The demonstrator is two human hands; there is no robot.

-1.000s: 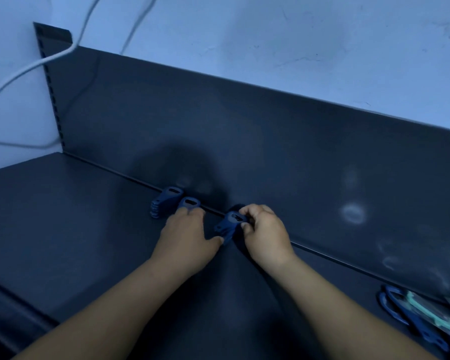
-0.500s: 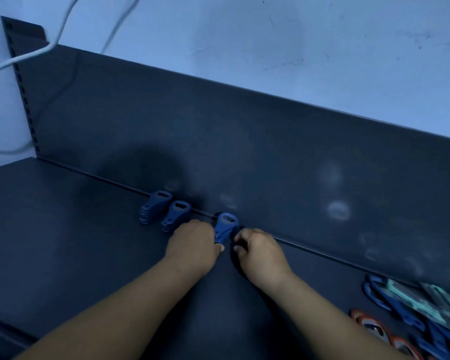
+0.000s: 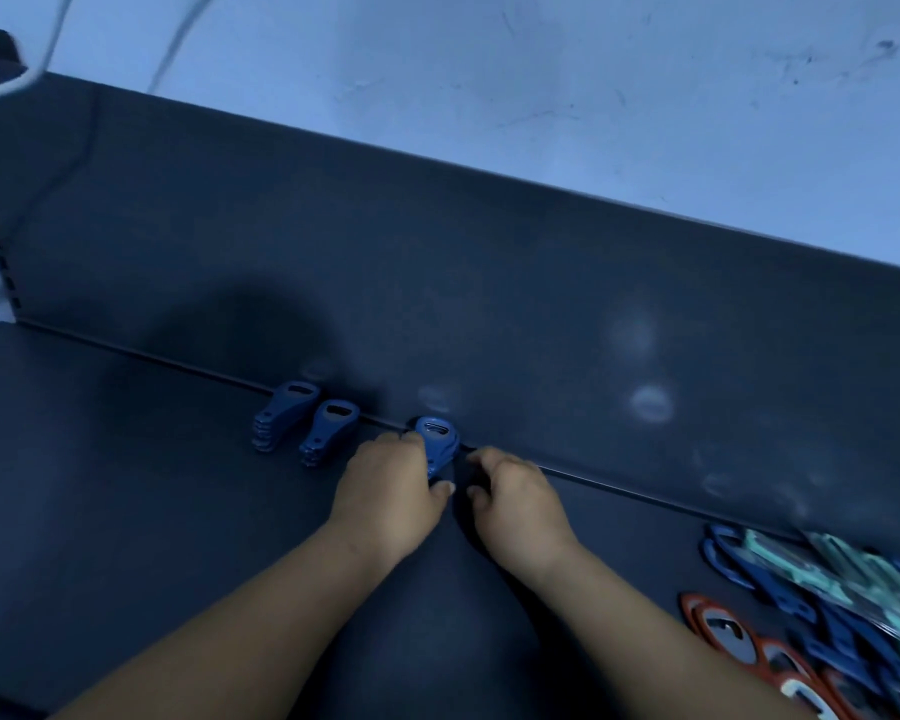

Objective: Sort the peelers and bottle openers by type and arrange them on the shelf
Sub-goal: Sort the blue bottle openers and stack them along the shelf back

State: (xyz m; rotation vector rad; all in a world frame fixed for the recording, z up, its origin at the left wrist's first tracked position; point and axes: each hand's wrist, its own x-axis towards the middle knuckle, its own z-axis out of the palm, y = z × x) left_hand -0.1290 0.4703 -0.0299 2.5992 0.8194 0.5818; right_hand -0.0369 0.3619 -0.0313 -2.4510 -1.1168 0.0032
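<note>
Your left hand (image 3: pixel 391 485) holds the blue opener stack (image 3: pixel 437 443) at the shelf's (image 3: pixel 126 485) far edge. Your right hand (image 3: pixel 515 496) curls just beside it, contact unclear. Square it parallel with the two stacks (image 3: pixel 328 431) to its left, evenly spaced.

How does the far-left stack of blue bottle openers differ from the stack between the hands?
The far-left stack sits untouched; the left hand holds the stack between the hands. The far-left stack's handles angle down-left; the held stack's point almost straight toward the camera. Both are blue, heads near the back panel.
</note>
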